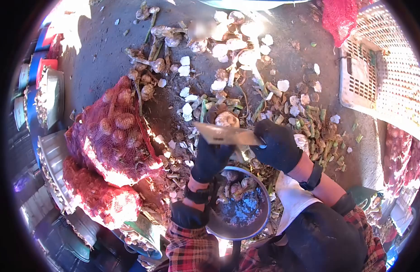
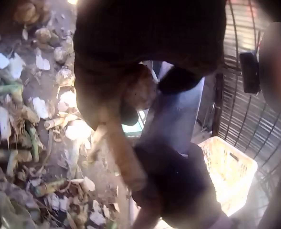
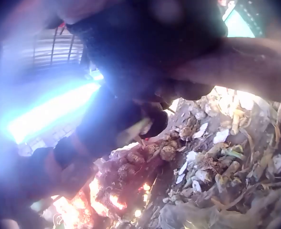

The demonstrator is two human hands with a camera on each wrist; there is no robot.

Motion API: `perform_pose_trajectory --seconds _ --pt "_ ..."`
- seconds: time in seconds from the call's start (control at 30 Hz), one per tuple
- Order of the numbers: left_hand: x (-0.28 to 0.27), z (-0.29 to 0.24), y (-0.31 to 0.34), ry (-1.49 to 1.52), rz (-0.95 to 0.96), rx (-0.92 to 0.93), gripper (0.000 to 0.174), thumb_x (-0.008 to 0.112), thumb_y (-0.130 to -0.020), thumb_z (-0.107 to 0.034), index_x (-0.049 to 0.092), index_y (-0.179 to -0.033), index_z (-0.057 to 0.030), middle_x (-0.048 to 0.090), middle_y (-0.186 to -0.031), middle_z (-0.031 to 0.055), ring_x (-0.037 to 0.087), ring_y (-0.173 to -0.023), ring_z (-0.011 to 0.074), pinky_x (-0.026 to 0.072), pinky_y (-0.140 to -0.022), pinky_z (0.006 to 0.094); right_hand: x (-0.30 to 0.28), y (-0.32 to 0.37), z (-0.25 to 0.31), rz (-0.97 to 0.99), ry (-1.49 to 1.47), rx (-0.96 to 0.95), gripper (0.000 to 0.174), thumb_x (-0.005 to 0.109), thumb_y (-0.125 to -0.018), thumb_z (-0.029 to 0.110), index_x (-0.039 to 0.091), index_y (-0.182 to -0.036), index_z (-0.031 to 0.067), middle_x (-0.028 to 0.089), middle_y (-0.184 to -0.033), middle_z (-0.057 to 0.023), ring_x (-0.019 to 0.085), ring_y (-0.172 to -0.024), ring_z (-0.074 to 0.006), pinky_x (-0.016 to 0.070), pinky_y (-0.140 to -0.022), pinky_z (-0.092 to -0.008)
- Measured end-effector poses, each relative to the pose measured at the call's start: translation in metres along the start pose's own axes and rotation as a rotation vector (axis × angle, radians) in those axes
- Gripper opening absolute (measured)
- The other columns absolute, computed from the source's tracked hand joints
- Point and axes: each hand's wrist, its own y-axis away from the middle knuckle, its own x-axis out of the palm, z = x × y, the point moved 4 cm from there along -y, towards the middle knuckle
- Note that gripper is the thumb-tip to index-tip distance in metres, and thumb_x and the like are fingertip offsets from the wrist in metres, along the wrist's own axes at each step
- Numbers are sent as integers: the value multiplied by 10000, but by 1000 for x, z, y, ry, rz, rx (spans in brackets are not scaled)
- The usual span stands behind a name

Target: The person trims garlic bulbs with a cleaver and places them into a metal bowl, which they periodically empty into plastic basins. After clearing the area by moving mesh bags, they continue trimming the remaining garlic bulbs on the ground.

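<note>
Both hands wear black gloves and meet over the middle of the pile in the head view. My left hand [image 1: 211, 159] grips a garlic bulb [image 2: 141, 88], whose long pale stem [image 2: 122, 160] hangs out past the fingers. In my right hand [image 1: 280, 146] is a broad-bladed knife [image 1: 229, 135], its handle wrapped by the fingers. The blade crosses in front of the left hand, close to the garlic. Glare whitens the blade [image 3: 54, 112] in the right wrist view. Below the hands stands a round metal bowl [image 1: 268, 213] containing several garlic bulbs.
Red mesh sacks of garlic [image 1: 115, 131] lean at the left. Cut stems [image 1: 325, 140] and white trimmings [image 1: 187, 111] litter the ground, with more garlic bulbs [image 1: 173, 38] farther ahead. A white plastic crate [image 1: 359, 97] stands at the right, near a red mesh bag [image 1: 340, 20].
</note>
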Motion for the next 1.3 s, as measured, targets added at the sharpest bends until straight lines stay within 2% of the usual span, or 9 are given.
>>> perform_pose_trajectory --seconds 0.1,0.2,0.43,0.63,0.77,0.83,0.97,1.0,1.3 --pt "11 -6 22 -505 142 457 469 647 -852 -182 447 -1258 -59 595 -1072 61 562 -1008 162 464 -849 334 1 6 8 58 124 -94 258 706 -659 178 535 -825 78 544 -727 -103 598 -620 -311 470 -529 -410" --pt "26 6 31 -622 146 137 468 665 -833 -156 471 -1255 -105 594 -1123 32 552 -1046 156 451 -893 328 -1 11 14 95 185 -140 268 697 -669 183 525 -841 71 534 -728 -106 595 -620 -310 467 -526 -416" --pt "34 62 66 579 47 -472 443 614 -882 -195 442 -1270 -65 536 -1214 96 540 -1070 169 443 -931 325 3 23 4 127 256 -199 323 709 -621 199 532 -863 80 534 -764 -103 598 -632 -299 472 -524 -411" --pt "33 -15 33 -222 4 93 115 770 -681 -131 671 -719 -86 659 -792 63 642 -725 245 513 -633 318 10 30 -22 123 243 -176 317 712 -599 207 541 -838 90 557 -795 -103 604 -654 -291 474 -534 -417" --pt "36 -16 35 -240 6 81 119 757 -679 -103 657 -737 -73 657 -793 52 636 -697 212 507 -637 306 16 32 -32 48 164 -230 274 707 -618 192 549 -819 94 566 -743 -96 594 -620 -297 477 -534 -409" --pt "32 -18 35 252 -137 -392 192 733 -678 -96 630 -834 -48 638 -765 47 621 -682 170 499 -658 286 28 32 -62 -1 301 -52 216 694 -653 170 546 -791 94 571 -683 -101 588 -600 -318 479 -540 -411" --pt "0 -23 37 244 -150 -403 303 702 -723 -132 561 -973 -35 612 -840 11 579 -719 112 486 -694 264 -8 6 -49 -151 222 92 138 653 -716 145 553 -774 68 586 -689 -160 612 -615 -334 477 -538 -400" --pt "-13 -29 18 51 -124 -159 357 713 -731 -108 528 -1027 -34 607 -900 36 582 -765 113 489 -712 248 -11 -4 -43 -170 227 71 138 653 -716 145 553 -774 68 586 -689 -160 612 -615 -334 477 -538 -400" --pt "13 44 22 922 -875 -431 250 593 -877 -54 539 -1113 8 608 -1026 126 617 -941 211 538 -803 293 17 22 1 -113 -185 178 106 647 -757 111 562 -740 48 584 -623 -155 609 -564 -310 463 -513 -370"
